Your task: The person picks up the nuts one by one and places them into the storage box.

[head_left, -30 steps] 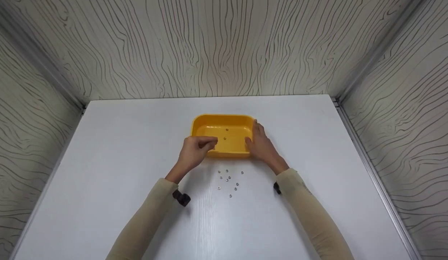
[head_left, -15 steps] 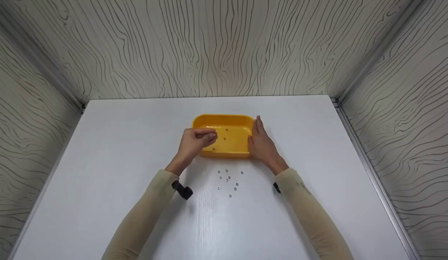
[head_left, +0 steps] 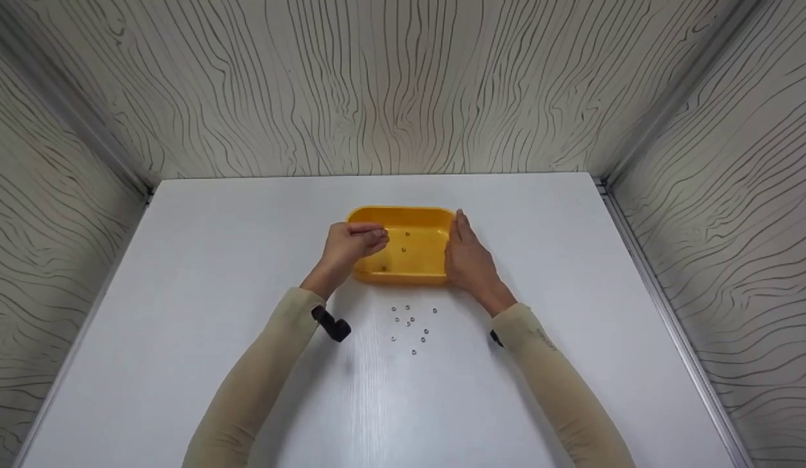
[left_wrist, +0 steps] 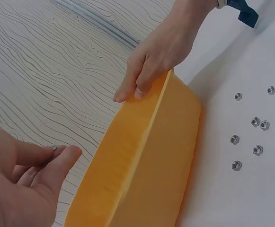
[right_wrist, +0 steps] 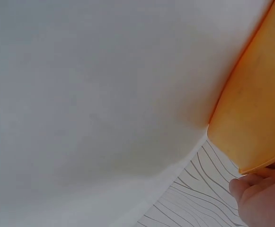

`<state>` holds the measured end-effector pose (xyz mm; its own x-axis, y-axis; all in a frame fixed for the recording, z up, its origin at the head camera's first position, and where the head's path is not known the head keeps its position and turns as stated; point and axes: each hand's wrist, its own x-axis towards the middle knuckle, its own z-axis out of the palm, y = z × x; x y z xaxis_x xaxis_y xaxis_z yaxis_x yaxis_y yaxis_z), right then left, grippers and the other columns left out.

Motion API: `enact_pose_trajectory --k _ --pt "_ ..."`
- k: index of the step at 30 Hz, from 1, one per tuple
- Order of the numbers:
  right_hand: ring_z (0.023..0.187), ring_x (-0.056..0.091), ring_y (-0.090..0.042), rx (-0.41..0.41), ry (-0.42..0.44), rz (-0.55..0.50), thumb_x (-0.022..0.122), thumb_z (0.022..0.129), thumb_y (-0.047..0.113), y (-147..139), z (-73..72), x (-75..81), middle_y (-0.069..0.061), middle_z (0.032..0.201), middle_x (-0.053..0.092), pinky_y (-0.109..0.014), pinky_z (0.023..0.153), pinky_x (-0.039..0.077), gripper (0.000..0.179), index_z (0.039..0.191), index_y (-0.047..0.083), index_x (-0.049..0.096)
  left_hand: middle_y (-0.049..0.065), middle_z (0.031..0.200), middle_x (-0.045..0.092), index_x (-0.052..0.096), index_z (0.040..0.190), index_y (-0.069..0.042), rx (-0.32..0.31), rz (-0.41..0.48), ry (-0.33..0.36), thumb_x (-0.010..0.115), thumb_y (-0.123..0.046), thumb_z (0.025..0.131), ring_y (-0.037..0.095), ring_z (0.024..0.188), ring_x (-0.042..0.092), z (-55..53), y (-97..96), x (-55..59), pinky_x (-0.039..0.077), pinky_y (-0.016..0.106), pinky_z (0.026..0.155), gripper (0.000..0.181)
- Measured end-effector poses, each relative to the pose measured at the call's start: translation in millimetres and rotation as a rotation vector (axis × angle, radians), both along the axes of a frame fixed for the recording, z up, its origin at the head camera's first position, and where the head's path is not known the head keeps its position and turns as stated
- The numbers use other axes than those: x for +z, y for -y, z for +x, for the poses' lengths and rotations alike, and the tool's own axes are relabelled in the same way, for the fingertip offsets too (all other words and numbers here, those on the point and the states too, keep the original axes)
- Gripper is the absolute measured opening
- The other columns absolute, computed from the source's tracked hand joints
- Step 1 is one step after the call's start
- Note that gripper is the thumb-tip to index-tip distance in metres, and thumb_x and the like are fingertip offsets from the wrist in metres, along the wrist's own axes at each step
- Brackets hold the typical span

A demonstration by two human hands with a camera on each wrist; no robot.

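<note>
A shallow yellow plastic tray point(head_left: 409, 279) sits on the white table. My left hand point(head_left: 352, 244) is over its left side, thumb and fingers pinching a small metal nut point(left_wrist: 55, 148). On the opposite side, my right hand point(head_left: 469, 261) holds the tray's right wall at the rim; the left wrist view also shows its fingers point(left_wrist: 144, 78) there. Inside the tray lie a nut point(head_left: 407, 234) near the back, a second nut point(head_left: 403, 249) mid-floor and a third nut point(head_left: 384, 268) near the front wall. The left hand covers part of the tray.
Several loose hex nuts point(left_wrist: 236, 165) are scattered on the white table point(head_left: 247, 260) in front of the tray, between the forearms. A patterned panel point(head_left: 403, 91) rises behind the table, with similar panels at both sides.
My left hand has moved away from me over the tray, uncovering the nut near the front wall. The right thumb has drawn closer to the right wall. The tray has hardly moved.
</note>
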<state>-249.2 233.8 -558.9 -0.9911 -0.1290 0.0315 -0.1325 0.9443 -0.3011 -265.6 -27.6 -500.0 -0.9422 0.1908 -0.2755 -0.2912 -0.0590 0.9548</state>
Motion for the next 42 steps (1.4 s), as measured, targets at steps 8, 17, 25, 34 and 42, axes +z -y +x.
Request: enact_pose_trajectory --k 8,17,25,34,42 --pt "0.163 0.024 -0.035 -0.005 0.01 0.0 0.038 0.113 0.024 -1.5 -2.0 -2.8 -0.021 0.177 0.01 -0.048 0.132 0.03 0.064 0.165 -0.007 0.016 0.022 0.125 0.073 0.071 0.127 0.005 0.034 -0.012 0.111 0.065 0.0 0.101 0.025 0.112 0.077 -15.2 -7.0 2.2 0.065 0.029 0.093 0.027" --pt "0.162 0.027 -0.034 -0.034 0.048 -0.047 0.039 0.113 0.03 -1.6 -3.2 -2.8 -0.019 0.178 0.011 -0.049 0.131 0.033 0.067 0.165 -0.005 0.016 0.02 0.127 0.07 0.066 0.131 0.009 0.031 -0.058 0.193 0.063 0.001 0.101 0.025 0.112 0.077 -32.0 -10.2 5.4 0.066 0.028 0.089 0.031" --pt "0.162 0.026 -0.035 -0.016 0.045 -0.04 0.04 0.113 0.03 -1.6 -2.3 -1.2 -0.021 0.177 0.012 -0.051 0.131 0.032 0.067 0.165 -0.005 0.018 0.02 0.128 0.071 0.069 0.13 0.006 0.057 -0.114 0.186 0.065 0.0 0.101 0.022 0.106 0.078 -34.7 -8.7 -0.3 0.065 0.028 0.091 0.03" --pt "0.162 0.026 -0.035 -0.01 0.036 -0.042 0.039 0.113 0.029 -2.5 0.0 -0.3 -0.022 0.177 0.012 -0.05 0.131 0.032 0.066 0.164 -0.007 0.019 0.019 0.122 0.073 0.07 0.128 0.007 0.115 -0.101 0.115 0.071 -0.001 0.097 0.018 0.099 0.076 -31.9 -7.3 -3.1 0.065 0.026 0.091 0.032" --pt "0.162 0.026 -0.036 0.001 0.028 -0.032 0.04 0.112 0.029 -1.7 -0.6 0.8 -0.023 0.176 0.013 -0.051 0.129 0.036 0.065 0.163 -0.008 0.023 0.012 0.117 0.072 0.069 0.129 0.003 0.096 -0.19 0.099 0.068 -0.008 0.1 0.017 0.089 0.075 -27.3 -6.9 1.4 0.066 0.024 0.078 0.03"
